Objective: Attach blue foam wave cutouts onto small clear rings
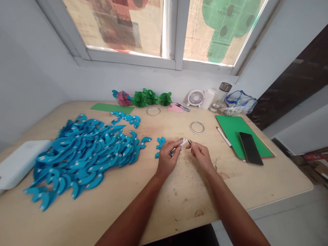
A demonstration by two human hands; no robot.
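Observation:
My left hand (167,158) is closed in a pinch on a blue paper cut-out (161,144) with a small white strip (182,142) at its tip. My right hand (200,154) is closed on small metal tweezers (189,141), their tip touching the white strip. Both hands meet at the middle of the wooden table (184,194). A big heap of the same blue curved cut-outs (84,153) lies to the left of my left hand.
Two tape rings (197,127) (153,111) lie beyond my hands. A black phone (250,148) rests on a green sheet (233,128) at right, beside a pen (223,136). Green and pink paper flowers (150,97), a small fan (195,98) and a jar (220,95) line the wall. White box (17,162) at left.

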